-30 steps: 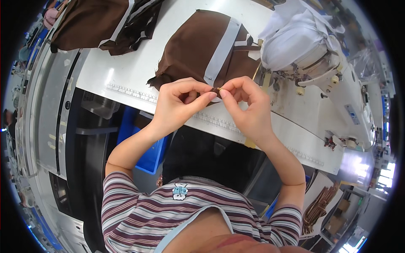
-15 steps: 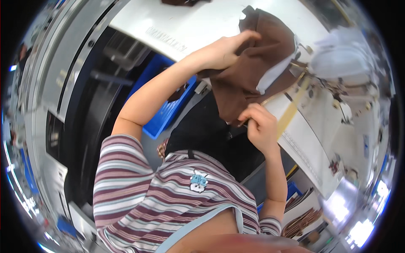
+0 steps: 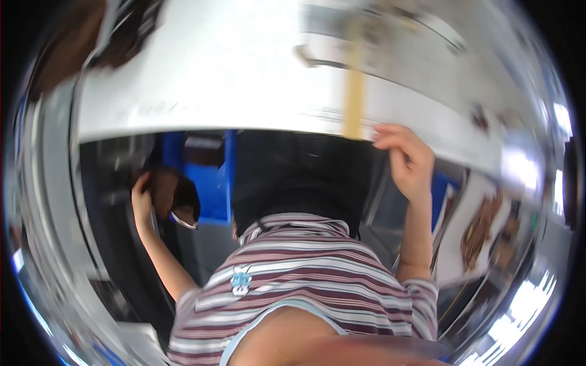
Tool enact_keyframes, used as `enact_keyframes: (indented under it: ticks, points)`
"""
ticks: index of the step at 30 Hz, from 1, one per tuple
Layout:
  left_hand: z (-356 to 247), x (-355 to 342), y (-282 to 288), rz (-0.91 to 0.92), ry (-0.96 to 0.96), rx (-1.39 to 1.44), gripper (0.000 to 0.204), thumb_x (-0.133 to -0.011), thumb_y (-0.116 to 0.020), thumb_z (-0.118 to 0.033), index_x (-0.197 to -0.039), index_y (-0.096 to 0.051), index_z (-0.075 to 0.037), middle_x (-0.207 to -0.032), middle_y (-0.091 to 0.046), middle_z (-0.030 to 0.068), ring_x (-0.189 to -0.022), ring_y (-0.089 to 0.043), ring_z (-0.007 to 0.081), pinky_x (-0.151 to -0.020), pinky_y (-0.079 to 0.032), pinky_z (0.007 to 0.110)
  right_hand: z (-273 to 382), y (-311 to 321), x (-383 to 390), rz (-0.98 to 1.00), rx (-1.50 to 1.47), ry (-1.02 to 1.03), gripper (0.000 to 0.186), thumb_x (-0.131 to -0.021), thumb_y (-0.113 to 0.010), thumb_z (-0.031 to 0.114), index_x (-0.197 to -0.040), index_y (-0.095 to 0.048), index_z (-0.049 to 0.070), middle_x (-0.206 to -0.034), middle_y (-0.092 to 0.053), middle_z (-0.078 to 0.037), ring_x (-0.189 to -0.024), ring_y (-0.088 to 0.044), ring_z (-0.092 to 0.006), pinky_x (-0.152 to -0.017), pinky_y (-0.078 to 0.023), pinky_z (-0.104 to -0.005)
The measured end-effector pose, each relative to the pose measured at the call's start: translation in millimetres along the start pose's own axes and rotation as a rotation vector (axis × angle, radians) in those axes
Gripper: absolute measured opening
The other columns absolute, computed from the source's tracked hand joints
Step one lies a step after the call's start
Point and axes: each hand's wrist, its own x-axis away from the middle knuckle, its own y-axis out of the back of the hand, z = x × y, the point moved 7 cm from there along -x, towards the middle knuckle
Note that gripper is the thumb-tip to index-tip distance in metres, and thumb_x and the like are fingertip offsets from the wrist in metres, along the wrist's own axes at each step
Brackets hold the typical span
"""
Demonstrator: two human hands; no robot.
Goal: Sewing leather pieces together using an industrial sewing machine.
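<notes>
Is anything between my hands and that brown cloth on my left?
Nothing visible blocks your left hand: it appears to hold the brown cloth, though blur hides the exact grip. Your right hand, near the table's front edge, has your black-clothed lap between it and the cloth in this view.

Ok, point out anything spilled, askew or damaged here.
Nothing clearly stands out. The left hand holds brown cloth beside the blue bin, the right hand is near the edge of the white table, and no spill shows. The view is blurred, so small damage can't be ruled out.
</notes>
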Motion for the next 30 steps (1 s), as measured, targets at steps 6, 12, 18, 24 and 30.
enact_keyframes:
  ticks: [6,12,18,24,30]
  points:
    - [149,-36,-41,-0.223,0.074,0.336,0.061,-0.072,-0.047,-0.003,-0.132,-0.052,-0.009,-0.131,-0.051,0.0168,-0.116,-0.051,0.0281,-0.094,-0.046,0.040,-54,75,80,-0.327,0.080,-0.295,0.020,-0.080,-0.046,-0.013,-0.082,-0.063,-0.001,-0.097,-0.067,-0.011,-0.081,-0.065,-0.0162,-0.069,-0.051,-0.0262]
    - [234,-14,-105,-0.017,0.445,-0.045,0.054,-0.079,-0.055,-0.005,-0.133,-0.051,-0.012,-0.111,-0.062,0.0153,-0.094,-0.060,0.0222,-0.062,-0.052,0.034,-124,226,250,-0.757,0.818,-0.876,0.018,-0.080,-0.055,0.008,-0.094,-0.065,0.007,-0.098,-0.067,-0.012,-0.083,-0.065,-0.0297,-0.075,-0.051,-0.0369]
    - [-25,-29,-187,0.567,0.021,0.020,0.032,-0.094,-0.052,-0.007,-0.125,-0.054,0.001,-0.105,-0.066,0.0103,-0.094,-0.061,0.0157,-0.082,-0.048,0.028,-161,282,366,-0.296,1.390,-1.185,0.024,-0.079,-0.062,0.017,-0.103,-0.063,0.013,-0.096,-0.065,-0.010,-0.103,-0.058,-0.0307,-0.084,-0.048,-0.0414]
    - [-280,36,-205,0.817,-0.325,-0.092,0.030,-0.092,-0.056,-0.009,-0.120,-0.058,-0.001,-0.104,-0.067,0.0131,-0.095,-0.063,0.0165,-0.081,-0.049,0.028,-113,386,359,-1.057,0.680,-1.102,0.022,-0.093,-0.050,0.029,-0.102,-0.059,0.011,-0.089,-0.066,-0.018,-0.083,-0.063,-0.0370,-0.075,-0.047,-0.0465]
    - [-375,90,-255,0.931,-0.711,-0.128,0.025,-0.086,-0.058,-0.001,-0.111,-0.063,-0.001,-0.096,-0.068,0.0152,-0.088,-0.066,0.0253,-0.076,-0.051,0.031,-148,405,364,-0.612,1.040,-0.945,0.016,-0.093,-0.053,0.023,-0.100,-0.058,0.009,-0.085,-0.065,-0.016,-0.084,-0.064,-0.0342,-0.074,-0.048,-0.0431]
